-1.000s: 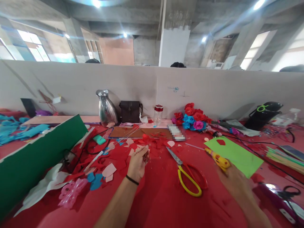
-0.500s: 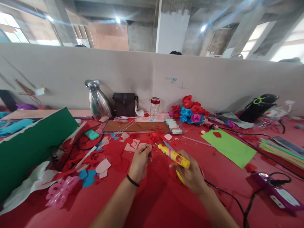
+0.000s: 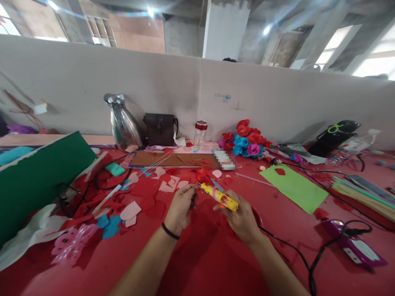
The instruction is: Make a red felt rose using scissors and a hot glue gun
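Note:
A yellow hot glue gun (image 3: pixel 226 200) with a pink band is gripped in my right hand (image 3: pixel 243 218), its nozzle pointing left and slightly away from me. My left hand (image 3: pixel 182 207), with a dark band at the wrist, is closed in a pinch right by the nozzle tip. Whatever its fingertips hold is too small to make out. Scissor-like grey blades (image 3: pixel 217 185) lie just behind the glue gun. Pink paper petals (image 3: pixel 169 183) and red scraps (image 3: pixel 202 174) are scattered beyond my hands.
Paper flowers (image 3: pixel 249 139), a glass jar (image 3: pixel 200 135), a dark bag (image 3: pixel 160 128) and a steel jug (image 3: pixel 123 123) stand along the partition. A green board (image 3: pixel 46 172) leans at left. Right lie a lime sheet (image 3: pixel 293 187), a purple power strip (image 3: pixel 354 244) and black cables (image 3: pixel 296 244).
The glue gun has moved left, so its nozzle now reaches my left fingertips. My left hand stays pinched, and the view has tilted down slightly.

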`<state>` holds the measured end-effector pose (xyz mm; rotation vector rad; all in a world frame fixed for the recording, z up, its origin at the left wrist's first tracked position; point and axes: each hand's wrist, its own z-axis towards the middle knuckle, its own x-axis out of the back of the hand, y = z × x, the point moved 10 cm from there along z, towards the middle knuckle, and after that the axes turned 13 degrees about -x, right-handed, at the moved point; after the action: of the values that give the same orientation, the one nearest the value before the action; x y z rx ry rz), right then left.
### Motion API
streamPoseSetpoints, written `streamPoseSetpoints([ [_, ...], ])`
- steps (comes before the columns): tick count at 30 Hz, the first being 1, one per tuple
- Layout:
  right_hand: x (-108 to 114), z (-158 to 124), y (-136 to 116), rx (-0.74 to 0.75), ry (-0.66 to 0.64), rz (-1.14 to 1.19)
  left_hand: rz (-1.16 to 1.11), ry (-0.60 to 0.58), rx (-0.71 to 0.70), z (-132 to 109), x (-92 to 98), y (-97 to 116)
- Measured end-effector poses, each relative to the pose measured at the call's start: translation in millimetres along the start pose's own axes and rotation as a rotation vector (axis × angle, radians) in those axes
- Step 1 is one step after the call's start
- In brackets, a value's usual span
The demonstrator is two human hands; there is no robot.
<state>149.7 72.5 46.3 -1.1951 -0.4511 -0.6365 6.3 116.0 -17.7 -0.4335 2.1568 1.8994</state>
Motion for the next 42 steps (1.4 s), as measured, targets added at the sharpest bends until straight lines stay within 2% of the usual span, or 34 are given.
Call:
streamPoseSetpoints([
  [12,13,-4,-8,0.111,0.161,-0.052,0.016,-0.011,-0.009,-2,-1.2,4],
  [19,11,-3,-7,0.101,0.134,-0.075,0.042,-0.015,-0.013,-4,-2.5,6],
  [28,14,-7,-15,0.184,0.162,-0.13,0.039,-0.029,-0.009,-3,-3.7,6],
  [42,17,-8,-11,0.156,0.184,-0.16,0.019,-0.039,0.005,-4,-3.6,4],
])
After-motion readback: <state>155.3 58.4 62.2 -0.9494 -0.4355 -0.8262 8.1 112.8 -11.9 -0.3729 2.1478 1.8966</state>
